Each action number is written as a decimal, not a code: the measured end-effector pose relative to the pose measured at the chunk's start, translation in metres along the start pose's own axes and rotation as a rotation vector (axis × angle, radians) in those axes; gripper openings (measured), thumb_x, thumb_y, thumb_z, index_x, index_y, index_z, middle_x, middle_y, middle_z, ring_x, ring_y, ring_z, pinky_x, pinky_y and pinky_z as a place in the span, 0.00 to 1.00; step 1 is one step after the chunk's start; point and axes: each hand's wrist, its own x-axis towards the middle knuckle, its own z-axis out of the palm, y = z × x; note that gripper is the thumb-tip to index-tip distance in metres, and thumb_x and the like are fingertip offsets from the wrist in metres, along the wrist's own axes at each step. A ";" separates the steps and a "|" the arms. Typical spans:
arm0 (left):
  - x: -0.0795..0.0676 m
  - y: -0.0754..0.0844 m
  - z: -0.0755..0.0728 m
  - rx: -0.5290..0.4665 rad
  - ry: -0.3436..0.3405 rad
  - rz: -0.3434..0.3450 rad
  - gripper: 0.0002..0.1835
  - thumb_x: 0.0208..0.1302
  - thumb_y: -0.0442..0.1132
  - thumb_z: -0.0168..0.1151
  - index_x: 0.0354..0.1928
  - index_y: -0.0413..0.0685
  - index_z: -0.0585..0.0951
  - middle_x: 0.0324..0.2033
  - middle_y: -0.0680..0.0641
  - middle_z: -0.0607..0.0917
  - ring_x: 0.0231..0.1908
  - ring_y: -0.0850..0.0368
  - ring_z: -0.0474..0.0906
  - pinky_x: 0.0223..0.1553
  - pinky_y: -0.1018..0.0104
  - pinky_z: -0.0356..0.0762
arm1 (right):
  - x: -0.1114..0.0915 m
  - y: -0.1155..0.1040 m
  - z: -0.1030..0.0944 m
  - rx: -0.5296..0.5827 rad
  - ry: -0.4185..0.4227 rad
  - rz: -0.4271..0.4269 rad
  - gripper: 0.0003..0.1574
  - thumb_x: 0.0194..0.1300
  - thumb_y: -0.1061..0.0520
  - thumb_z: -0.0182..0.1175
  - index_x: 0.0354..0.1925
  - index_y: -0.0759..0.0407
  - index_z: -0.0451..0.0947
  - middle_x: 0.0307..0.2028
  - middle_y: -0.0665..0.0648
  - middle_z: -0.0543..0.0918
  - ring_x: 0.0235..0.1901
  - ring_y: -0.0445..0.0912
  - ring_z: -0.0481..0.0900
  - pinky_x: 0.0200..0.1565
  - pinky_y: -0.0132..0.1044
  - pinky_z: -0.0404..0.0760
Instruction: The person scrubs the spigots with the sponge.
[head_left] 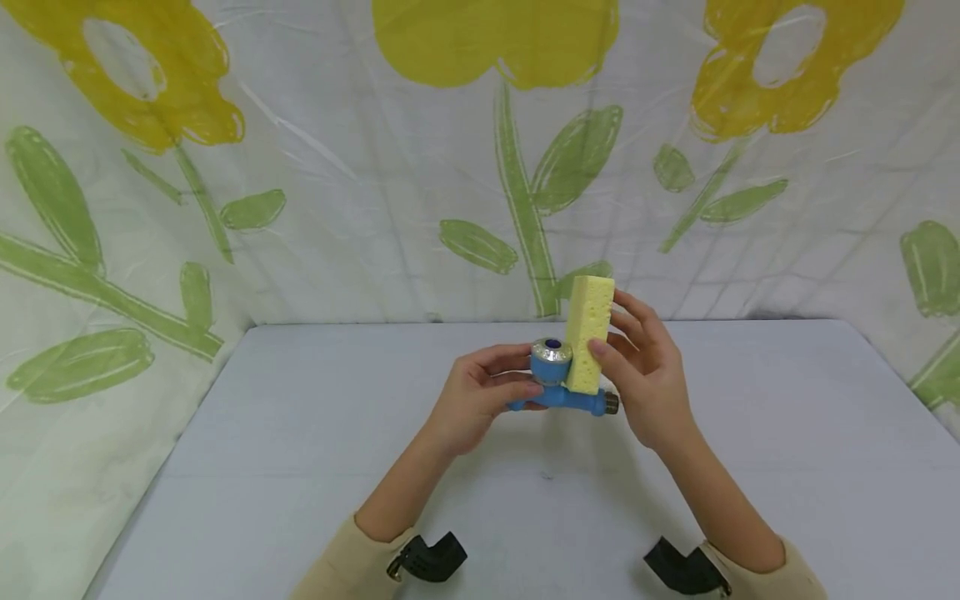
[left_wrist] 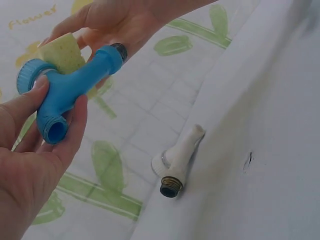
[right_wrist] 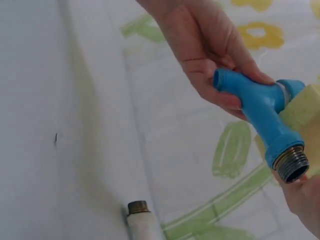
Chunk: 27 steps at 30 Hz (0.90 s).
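My left hand (head_left: 483, 396) grips a blue tap (head_left: 570, 398) by one end, raised over the table. The tap has a round silver-topped knob, a threaded metal end and an open blue spout, which shows in the left wrist view. A yellow sponge (head_left: 589, 333) stands upright against the knob, above the threaded end. It is pinched by my right hand (head_left: 651, 379), with the thumb on its near face and the fingers behind. In the right wrist view the sponge (right_wrist: 305, 112) is partly hidden behind the tap.
A white tap (left_wrist: 180, 155) with a threaded metal end lies at the table's far side in the left wrist view. The white table (head_left: 300, 483) has a small dark mark near its middle. Behind it hangs a flower-printed cloth (head_left: 337, 208).
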 end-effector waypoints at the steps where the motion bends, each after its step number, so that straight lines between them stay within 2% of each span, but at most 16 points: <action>1: 0.000 0.000 0.001 0.011 0.003 0.012 0.23 0.65 0.15 0.61 0.62 0.26 0.80 0.48 0.52 0.89 0.44 0.59 0.89 0.45 0.58 0.91 | 0.000 -0.001 0.000 0.010 -0.007 0.014 0.35 0.75 0.72 0.55 0.73 0.49 0.70 0.62 0.54 0.80 0.55 0.48 0.80 0.49 0.31 0.88; 3: -0.001 0.000 0.001 0.035 0.016 0.029 0.25 0.64 0.15 0.61 0.64 0.19 0.74 0.49 0.51 0.89 0.45 0.60 0.89 0.45 0.57 0.91 | 0.000 -0.002 -0.002 0.015 -0.023 0.026 0.34 0.75 0.71 0.56 0.73 0.49 0.72 0.61 0.55 0.80 0.55 0.48 0.80 0.48 0.32 0.88; 5: -0.001 0.000 0.001 0.065 0.020 0.042 0.26 0.64 0.15 0.62 0.64 0.16 0.72 0.51 0.48 0.90 0.45 0.60 0.89 0.46 0.57 0.91 | 0.000 -0.004 -0.003 0.012 -0.039 0.026 0.34 0.75 0.71 0.55 0.72 0.48 0.73 0.61 0.55 0.81 0.55 0.48 0.81 0.48 0.33 0.89; 10: -0.001 0.002 -0.002 0.149 -0.018 0.043 0.24 0.63 0.15 0.63 0.62 0.17 0.75 0.55 0.35 0.87 0.43 0.61 0.89 0.45 0.60 0.91 | 0.001 -0.005 -0.006 0.041 -0.059 0.021 0.30 0.77 0.70 0.53 0.69 0.47 0.77 0.59 0.54 0.83 0.52 0.47 0.83 0.47 0.33 0.89; 14: -0.002 0.007 -0.002 0.245 -0.047 0.058 0.22 0.62 0.16 0.66 0.59 0.19 0.78 0.55 0.27 0.85 0.44 0.63 0.89 0.45 0.64 0.90 | 0.001 -0.006 -0.009 0.031 -0.077 0.058 0.25 0.81 0.65 0.51 0.68 0.46 0.78 0.59 0.53 0.83 0.50 0.46 0.85 0.45 0.33 0.89; 20: -0.001 0.011 -0.001 0.358 -0.047 0.097 0.20 0.60 0.17 0.69 0.56 0.23 0.83 0.54 0.28 0.86 0.49 0.63 0.88 0.53 0.57 0.89 | 0.003 -0.012 -0.017 -0.048 -0.138 0.151 0.22 0.84 0.58 0.49 0.68 0.42 0.77 0.56 0.52 0.83 0.45 0.45 0.84 0.43 0.33 0.88; 23: 0.000 0.010 -0.002 0.353 -0.043 0.124 0.20 0.60 0.17 0.69 0.55 0.23 0.83 0.53 0.27 0.86 0.48 0.62 0.88 0.53 0.56 0.89 | 0.004 -0.014 -0.020 -0.057 -0.165 0.192 0.21 0.84 0.56 0.48 0.66 0.40 0.78 0.53 0.53 0.83 0.43 0.44 0.84 0.42 0.33 0.88; 27: -0.001 0.009 -0.003 0.325 -0.039 0.150 0.18 0.59 0.16 0.70 0.53 0.22 0.83 0.52 0.25 0.85 0.48 0.61 0.88 0.52 0.56 0.89 | 0.006 -0.015 -0.021 -0.058 -0.160 0.265 0.19 0.85 0.51 0.47 0.65 0.41 0.78 0.52 0.53 0.82 0.43 0.44 0.82 0.42 0.35 0.87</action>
